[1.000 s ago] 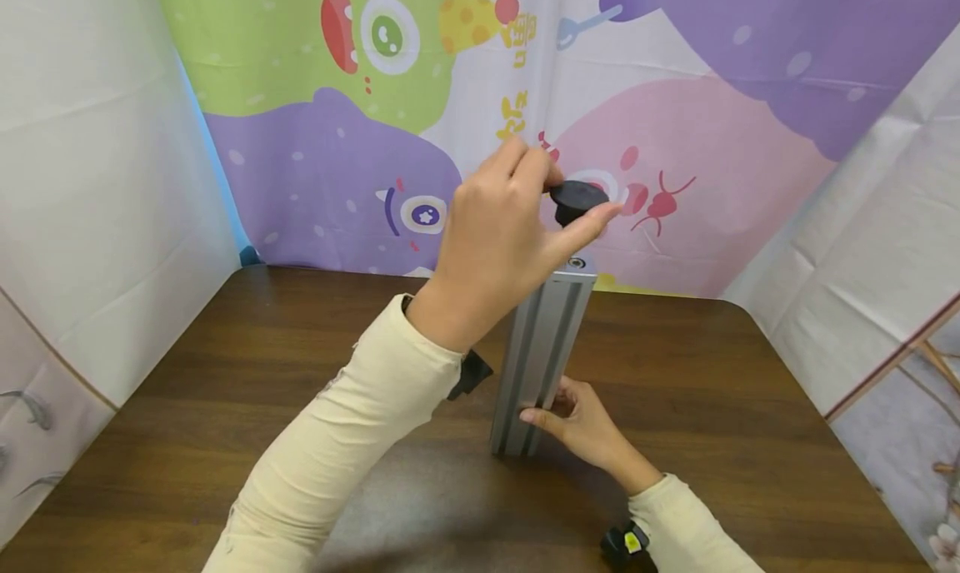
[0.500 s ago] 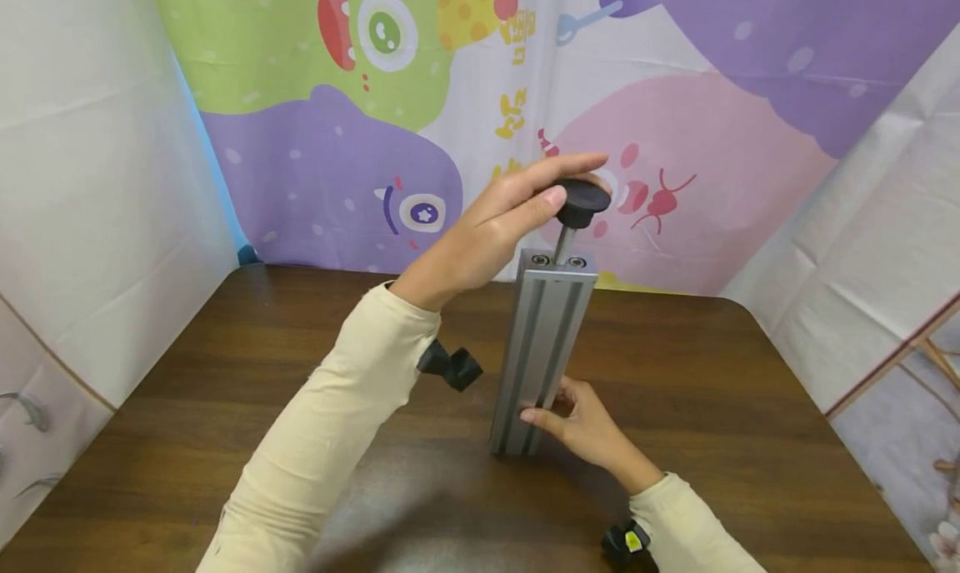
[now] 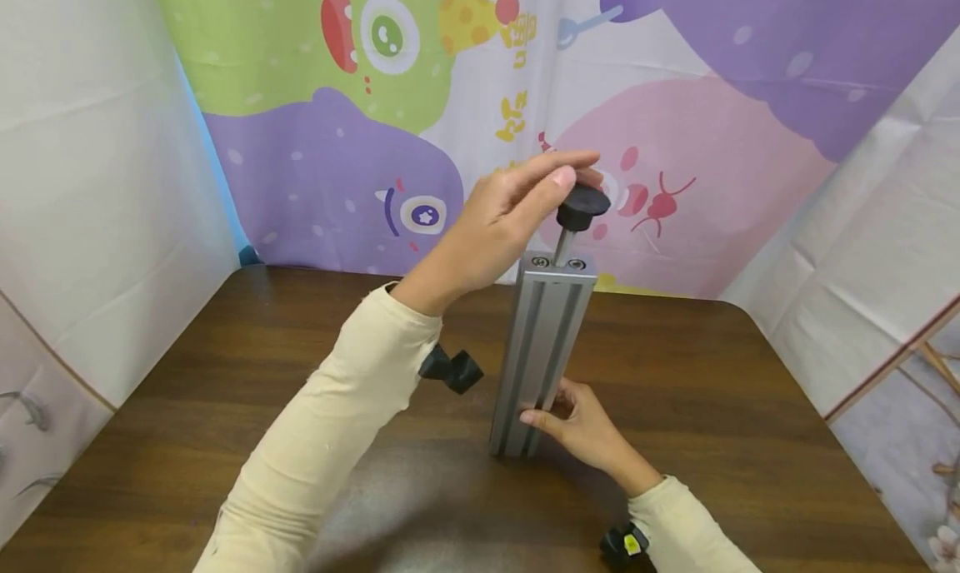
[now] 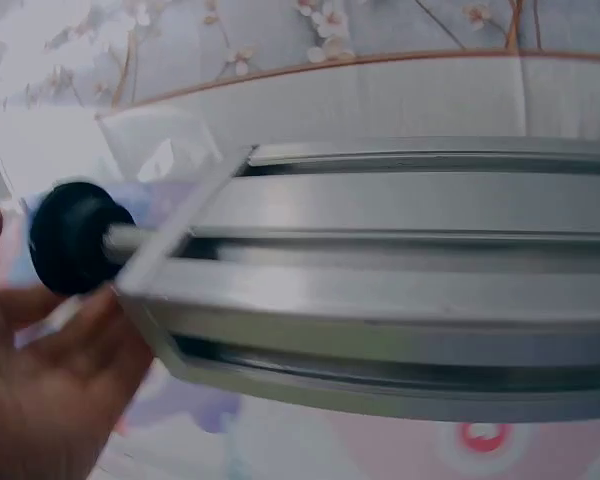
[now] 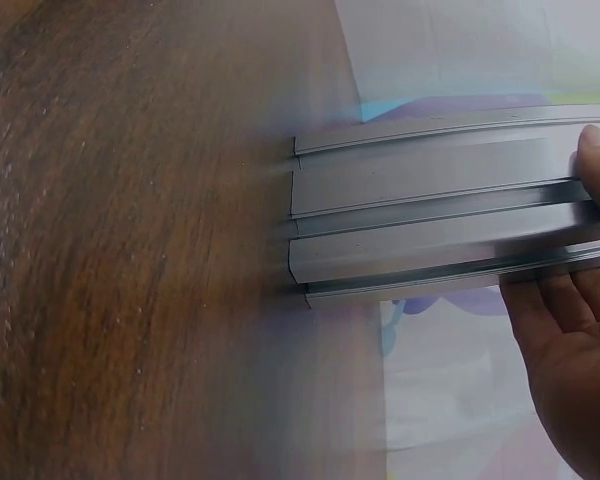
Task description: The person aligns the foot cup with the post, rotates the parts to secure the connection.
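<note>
An aluminium profile stands on end on the table, slots running along its sides. From its top end rises a metal stem carrying a black round levelling foot. My left hand is at the foot's rim, fingers extended behind it and thumb raised above its edge. In the left wrist view, the thumb is apart from the black foot while the fingers lie alongside it. Low on the profile, my right hand grips its sides between thumb and fingers, as the right wrist view also shows.
The brown wooden table carries the profile. A printed cartoon curtain hangs at the back, with white cloth walls on both sides. Black camera mounts sit on both wrists.
The left hand's thumb and fingers have swung from around the foot to its left side, the thumb lifting a little since half a second ago. Right hand and profile stay put.
</note>
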Demonstrator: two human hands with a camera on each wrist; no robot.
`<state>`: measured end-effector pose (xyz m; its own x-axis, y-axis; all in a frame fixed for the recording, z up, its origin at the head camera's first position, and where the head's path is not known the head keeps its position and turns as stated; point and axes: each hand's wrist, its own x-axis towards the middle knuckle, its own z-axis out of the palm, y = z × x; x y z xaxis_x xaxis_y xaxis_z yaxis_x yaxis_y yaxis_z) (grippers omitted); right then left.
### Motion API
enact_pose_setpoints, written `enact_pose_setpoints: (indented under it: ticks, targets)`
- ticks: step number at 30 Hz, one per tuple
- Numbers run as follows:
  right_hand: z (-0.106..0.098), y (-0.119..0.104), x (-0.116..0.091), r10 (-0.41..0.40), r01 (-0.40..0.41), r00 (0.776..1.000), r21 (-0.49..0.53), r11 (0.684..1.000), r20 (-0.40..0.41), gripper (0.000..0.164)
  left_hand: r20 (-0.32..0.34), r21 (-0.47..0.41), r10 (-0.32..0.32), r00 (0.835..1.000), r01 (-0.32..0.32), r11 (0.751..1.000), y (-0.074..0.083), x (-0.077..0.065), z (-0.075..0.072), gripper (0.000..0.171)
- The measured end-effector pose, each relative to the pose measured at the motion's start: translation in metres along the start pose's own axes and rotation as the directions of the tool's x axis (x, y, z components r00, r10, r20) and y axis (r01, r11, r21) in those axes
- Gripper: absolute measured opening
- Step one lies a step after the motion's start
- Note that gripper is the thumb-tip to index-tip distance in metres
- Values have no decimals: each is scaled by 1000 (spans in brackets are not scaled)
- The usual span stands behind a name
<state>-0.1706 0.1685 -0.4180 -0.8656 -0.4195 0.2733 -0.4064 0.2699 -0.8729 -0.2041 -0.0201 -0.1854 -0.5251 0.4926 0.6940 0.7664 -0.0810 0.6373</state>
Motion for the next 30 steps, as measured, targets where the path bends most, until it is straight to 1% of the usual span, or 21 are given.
enact_pose_setpoints:
  ticks: [1, 2, 3, 4, 7, 9, 10, 12, 14, 16, 17, 18, 19, 21, 23, 24, 25, 26, 27, 28, 30]
  targets:
    - [0, 0, 0, -1, 1, 1000, 3, 1000, 1, 23, -45, 79, 24, 999, -20, 997, 2, 0, 1, 34]
    - [0, 0, 0, -1, 1, 1000, 8, 1000, 3, 23, -92, 174, 63, 994, -47, 984, 4, -1, 3, 32]
    - [0, 0, 0, -3, 3, 1000, 11, 1000, 5, 23, -134, 268, 110, 985, -71, 961, 6, -1, 5, 29]
    - [-1, 0, 0, -5, 4, 1000, 14, 1000, 7, 23, -168, 358, 168, 971, -98, 928, 7, -2, 6, 27]
    - [-1, 1, 0, -9, 9, 1000, 18, 1000, 12, 23, -225, 565, 337, 914, -160, 810, 9, -3, 13, 28]
    - [-1, 1, 0, -8, 8, 1000, 19, 1000, 13, 22, -246, 640, 399, 883, -161, 751, 9, -4, 17, 32]
    - [-1, 2, 0, -7, 7, 1000, 17, 1000, 13, 22, -252, 663, 413, 875, -155, 732, 9, -4, 19, 35]
    - [-1, 3, -1, -7, 6, 1000, 18, 1000, 11, 23, -259, 702, 415, 872, -126, 701, 8, -4, 22, 39]
    - [0, 3, -1, -4, 4, 1000, 16, 1000, 7, 23, -257, 735, 403, 878, -93, 671, 7, -4, 25, 42]
    - [0, 3, -1, -1, 1, 1000, 20, 1000, 6, 22, -256, 752, 398, 881, -77, 655, 6, -5, 27, 40]
    - [1, 3, -1, -2, 2, 1000, 24, 1000, 8, 22, -260, 747, 396, 880, -77, 661, 5, -6, 27, 38]
    - [1, 3, -1, -1, 1, 1000, 25, 1000, 7, 22, -264, 729, 393, 881, -84, 679, 4, -7, 27, 36]
    - [1, 3, -1, -4, 4, 1000, 25, 1000, 7, 22, -269, 699, 383, 884, -95, 708, 4, -7, 26, 34]
    - [0, 3, -1, -9, 9, 1000, 21, 1000, 2, 22, -272, 586, 348, 897, -132, 799, 2, -7, 22, 28]
    - [0, 2, 0, -13, 14, 1000, 14, 1000, -5, 22, -257, 408, 269, 928, -148, 901, -1, -8, 17, 24]
    - [0, 2, 0, -14, 14, 1000, 10, 1000, -8, 22, -236, 306, 220, 947, -143, 941, -2, -7, 15, 23]
    - [0, 1, 0, -15, 15, 1000, 8, 1000, -10, 22, -205, 203, 170, 964, -128, 971, -3, -7, 12, 23]
    - [-1, 1, 0, -13, 13, 1000, 7, 1000, -11, 22, -168, 98, 118, 979, -102, 990, -4, -7, 10, 23]
    - [-1, 1, 0, -10, 10, 1000, 8, 1000, -10, 22, -130, 7, 70, 989, -69, 998, -6, -7, 8, 24]
    - [-1, 0, 0, -5, 5, 1000, 9, 1000, -7, 22, -89, -71, 19, 996, -26, 997, -7, -6, 6, 25]
    - [0, 0, 0, 3, -3, 1000, 8, 1000, -4, 23, -17, -177, -42, 999, 38, 983, -9, -5, 3, 27]
